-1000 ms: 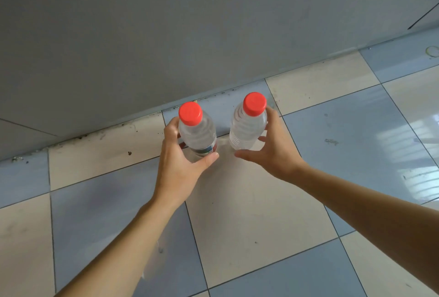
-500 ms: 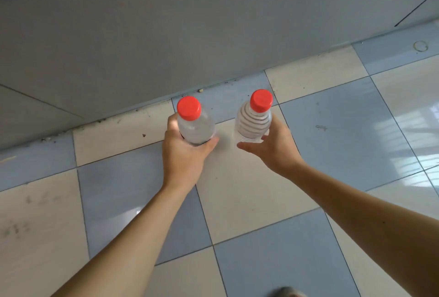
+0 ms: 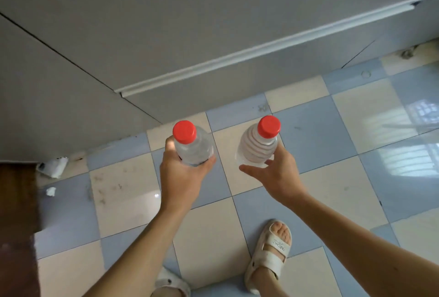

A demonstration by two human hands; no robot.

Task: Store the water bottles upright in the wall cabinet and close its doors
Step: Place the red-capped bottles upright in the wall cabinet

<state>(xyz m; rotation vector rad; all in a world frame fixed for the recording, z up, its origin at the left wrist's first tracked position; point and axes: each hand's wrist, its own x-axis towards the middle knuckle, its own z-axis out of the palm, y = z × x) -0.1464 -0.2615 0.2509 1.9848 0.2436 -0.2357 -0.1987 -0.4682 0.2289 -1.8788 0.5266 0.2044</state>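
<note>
Two clear water bottles with red caps are held upright above the tiled floor. My left hand (image 3: 181, 175) grips the left bottle (image 3: 193, 146) around its body. My right hand (image 3: 276, 173) grips the right bottle (image 3: 257, 147), a ribbed one, from below and the side. Both bottles are off the floor, side by side and apart. Grey cabinet panels (image 3: 166, 23) fill the upper part of the view, with a white ledge (image 3: 261, 47) running across them; their doors look shut from here.
The floor (image 3: 344, 154) is blue and cream tiles. Scraps of white paper (image 3: 53, 166) lie at the base of the panels on the left. A dark brown surface (image 3: 16, 225) borders the left edge. My sandalled feet (image 3: 270, 254) stand below the bottles.
Both hands have lifted the bottles off the floor and higher. The view has pulled back, so the cabinet ledge and my feet now show.
</note>
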